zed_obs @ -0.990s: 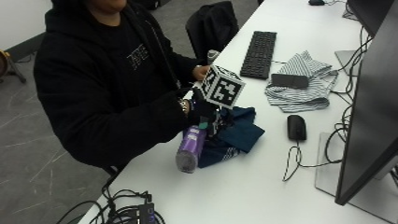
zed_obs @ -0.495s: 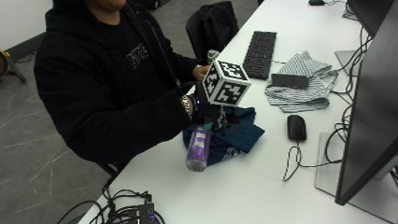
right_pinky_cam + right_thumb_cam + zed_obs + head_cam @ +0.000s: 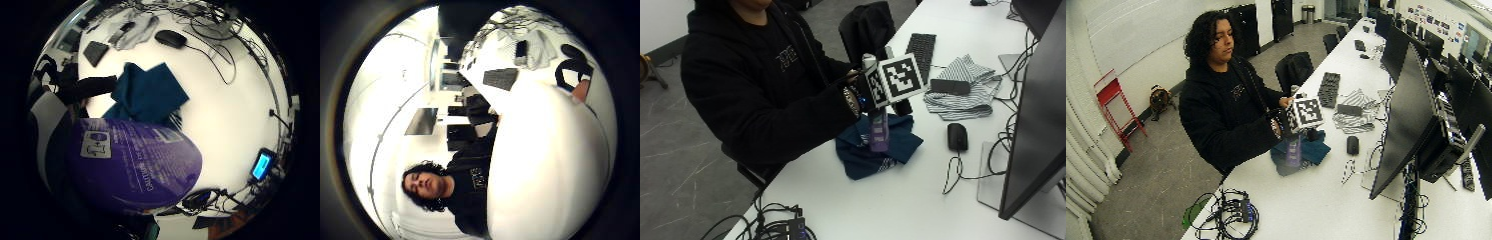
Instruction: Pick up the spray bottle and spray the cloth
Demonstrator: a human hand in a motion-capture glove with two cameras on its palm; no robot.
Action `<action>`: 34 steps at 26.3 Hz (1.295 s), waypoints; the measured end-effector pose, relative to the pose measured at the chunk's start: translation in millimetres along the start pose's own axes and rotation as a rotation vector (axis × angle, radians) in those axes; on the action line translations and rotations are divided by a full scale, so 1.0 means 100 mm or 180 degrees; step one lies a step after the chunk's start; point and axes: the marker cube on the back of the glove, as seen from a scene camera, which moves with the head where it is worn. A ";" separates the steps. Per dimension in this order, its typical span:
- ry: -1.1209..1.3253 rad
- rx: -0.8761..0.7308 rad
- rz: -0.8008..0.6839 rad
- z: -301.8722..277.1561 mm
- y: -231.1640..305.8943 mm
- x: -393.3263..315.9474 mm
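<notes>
Lifted higher: spray bottle (image 3: pixel 878 131), upright grip.

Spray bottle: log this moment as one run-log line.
hand: grips spray bottle | bottle: lifted, upright, above blue cloth | cloth: crumpled on table | spraying: not visible

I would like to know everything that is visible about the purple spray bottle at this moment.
The spray bottle has a translucent purple body that looks like plastic, with a printed label and small white text on it. It stands roughly upright, lifted off the table, directly above the dark blue cloth. The gloved right hand holds its upper part, so the spray head is mostly hidden. Its lower end hangs free; whether it brushes the cloth cannot be told.
</notes>
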 end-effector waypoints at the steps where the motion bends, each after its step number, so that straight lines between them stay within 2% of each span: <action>1: -0.0098 0.0059 -0.0083 0.00 -0.06 -0.06; 8: -0.1060 0.0498 -0.0601 0.20 -0.64 -0.47; 13: -0.1510 0.0502 -0.0768 0.59 -1.12 -0.59; 16: -0.1645 0.0571 -0.0723 0.86 -1.40 -0.55; 22: -0.1866 0.1024 -0.0472 1.15 -1.74 -0.31; 34: -0.1806 0.1149 -0.0312 1.32 -1.87 -0.15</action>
